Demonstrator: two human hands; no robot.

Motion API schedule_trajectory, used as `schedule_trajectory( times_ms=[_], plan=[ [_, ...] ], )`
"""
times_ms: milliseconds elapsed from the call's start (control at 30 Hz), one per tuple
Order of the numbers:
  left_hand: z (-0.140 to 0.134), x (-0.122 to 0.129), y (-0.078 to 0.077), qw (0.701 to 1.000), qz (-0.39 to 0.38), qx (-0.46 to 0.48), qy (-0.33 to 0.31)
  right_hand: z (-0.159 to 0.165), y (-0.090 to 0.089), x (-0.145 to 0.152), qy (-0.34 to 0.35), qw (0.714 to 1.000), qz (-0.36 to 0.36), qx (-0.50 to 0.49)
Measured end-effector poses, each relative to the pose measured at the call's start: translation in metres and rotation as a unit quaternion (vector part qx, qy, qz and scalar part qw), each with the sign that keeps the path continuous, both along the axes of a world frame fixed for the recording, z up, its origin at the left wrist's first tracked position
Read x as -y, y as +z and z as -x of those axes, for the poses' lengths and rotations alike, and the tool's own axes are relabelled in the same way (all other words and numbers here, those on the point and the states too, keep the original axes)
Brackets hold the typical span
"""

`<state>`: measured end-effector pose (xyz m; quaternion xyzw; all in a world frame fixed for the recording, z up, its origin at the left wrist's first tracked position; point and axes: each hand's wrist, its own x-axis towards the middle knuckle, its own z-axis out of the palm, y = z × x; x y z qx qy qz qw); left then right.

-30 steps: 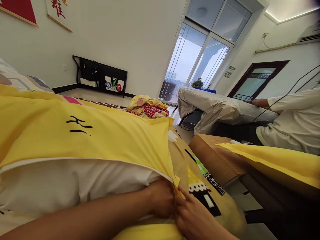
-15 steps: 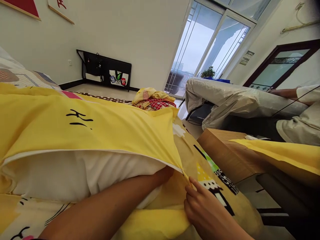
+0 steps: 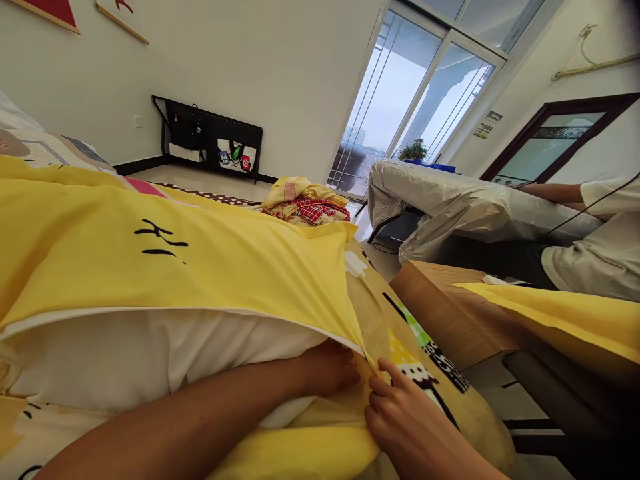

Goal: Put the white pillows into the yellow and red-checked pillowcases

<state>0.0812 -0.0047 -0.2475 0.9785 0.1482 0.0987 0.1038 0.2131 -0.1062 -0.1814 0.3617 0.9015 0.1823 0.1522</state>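
On my feed I see a yellow cover (image 3: 255,260), lettered "Hi", with a white pillow (image 3: 105,360) inside its mouth. It lies toward ten o'clock from my right hand (image 3: 403,413), which pinches the opening's corner; my left hand (image 3: 331,368) sits in the mouth, its grip I cannot tell.

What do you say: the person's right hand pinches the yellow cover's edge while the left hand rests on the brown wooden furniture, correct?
Not the left hand: the head view shows it at the open side of the yellow cover. The right hand does pinch its edge.
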Motion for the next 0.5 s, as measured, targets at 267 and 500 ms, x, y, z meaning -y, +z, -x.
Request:
schedule_trajectory(
  times_ms=[267,500],
  plan=[
    [0.01,-0.006,0.001,0.987,0.095,-0.104,0.077,-0.003,0.0,0.001,0.012,1.0,-0.013,-0.011],
    [0.012,-0.003,0.011,0.991,0.099,-0.056,0.07,-0.005,0.009,0.003,0.013,0.999,-0.022,-0.019]
  ],
)
